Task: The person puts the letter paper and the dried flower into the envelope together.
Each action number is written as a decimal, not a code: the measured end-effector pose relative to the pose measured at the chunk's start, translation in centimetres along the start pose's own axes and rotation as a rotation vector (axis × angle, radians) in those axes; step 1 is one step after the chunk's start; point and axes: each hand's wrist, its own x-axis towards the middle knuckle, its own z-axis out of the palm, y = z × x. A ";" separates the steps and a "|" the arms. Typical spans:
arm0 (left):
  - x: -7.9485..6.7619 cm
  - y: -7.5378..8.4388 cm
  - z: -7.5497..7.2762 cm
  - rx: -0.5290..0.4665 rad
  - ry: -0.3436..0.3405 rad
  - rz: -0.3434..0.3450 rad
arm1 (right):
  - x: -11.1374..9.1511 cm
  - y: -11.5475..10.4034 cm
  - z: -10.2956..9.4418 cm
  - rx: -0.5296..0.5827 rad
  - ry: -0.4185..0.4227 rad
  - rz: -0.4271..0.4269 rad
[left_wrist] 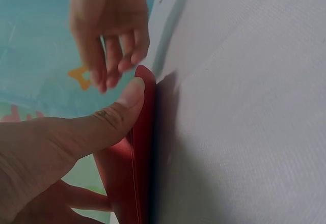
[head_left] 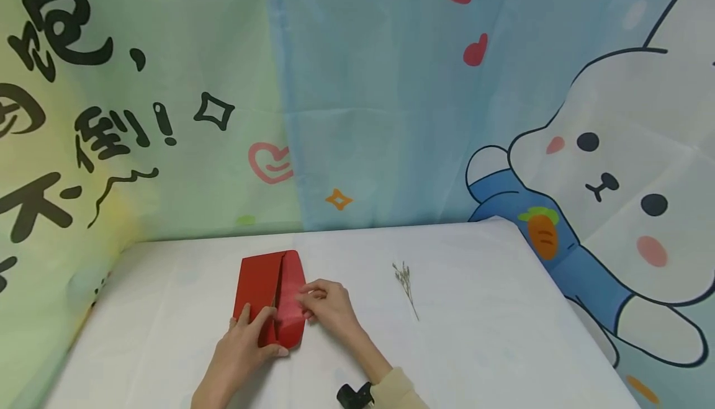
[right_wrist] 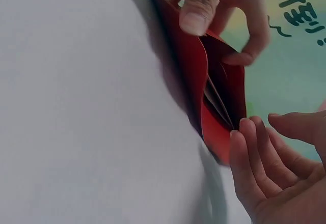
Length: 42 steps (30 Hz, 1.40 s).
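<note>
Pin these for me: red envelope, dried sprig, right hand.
Red envelope (head_left: 265,281): head view, on the darker panel left of its opening.
Dried sprig (head_left: 407,285): head view, on the upper stems.
Right hand (head_left: 332,306): head view, on the back of the hand.

Left hand (head_left: 240,347): on the lower part of the red envelope (head_left: 258,282), thumb by the flap (head_left: 290,285)
Right hand (head_left: 334,311): fingertips at the flap's outer edge
Dried sprig (head_left: 405,280): lying apart, to the right of the right hand
Beige sleeve (head_left: 399,390): below the right hand, black device (head_left: 353,396) just beside it
White tabletop (head_left: 475,347): beneath both hands
Printed backdrop (head_left: 363,86): beyond both hands
</note>
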 end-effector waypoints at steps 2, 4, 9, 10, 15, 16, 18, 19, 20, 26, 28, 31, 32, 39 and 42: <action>0.0 0.0 0.1 0.001 0.001 -0.002 | -0.4 0.1 -0.8 -0.019 0.017 -0.005; -0.1 0.0 0.1 0.001 0.002 -0.003 | -0.7 0.3 -1.7 -0.059 0.047 -0.013; -0.1 0.0 0.1 -0.001 0.011 0.002 | -1.5 0.7 -4.0 -0.236 0.169 -0.038; -0.2 0.0 0.1 -0.003 0.012 0.003 | -1.7 0.7 -4.5 -0.282 0.198 -0.040; -0.3 0.0 0.0 -0.012 0.008 0.003 | -2.6 0.9 -6.4 -0.539 0.339 -0.079; -0.3 0.0 0.0 -0.011 0.009 0.006 | -2.8 0.9 -6.7 -0.591 0.367 -0.093; -0.3 0.0 0.0 -0.012 0.011 0.010 | -3.0 0.9 -7.4 -0.682 0.419 -0.117; -0.3 0.0 0.0 -0.013 0.012 0.011 | -3.0 0.8 -7.8 -0.715 0.442 -0.124; -0.3 0.0 -0.1 -0.012 0.013 0.013 | -3.0 0.8 -8.1 -0.742 0.463 -0.122; -0.1 0.0 -0.2 -0.006 0.005 0.004 | -3.0 0.7 -10.3 -0.732 0.529 -0.024; -0.1 0.0 -0.2 -0.006 -0.003 -0.001 | -2.9 0.9 -11.0 -0.730 0.547 0.011; 0.0 -0.1 -0.2 -0.009 -0.007 -0.005 | -2.7 1.2 -12.1 -0.758 0.567 0.057; 0.0 -0.2 -0.2 -0.011 -0.005 -0.003 | -2.6 1.3 -12.5 -0.763 0.571 0.069; -0.1 -0.3 -0.4 -0.020 0.007 0.006 | -2.1 2.3 -14.5 -0.756 0.534 0.175; -0.2 -0.1 -0.4 -0.022 0.003 0.002 | -2.0 2.6 -15.0 -0.769 0.503 0.190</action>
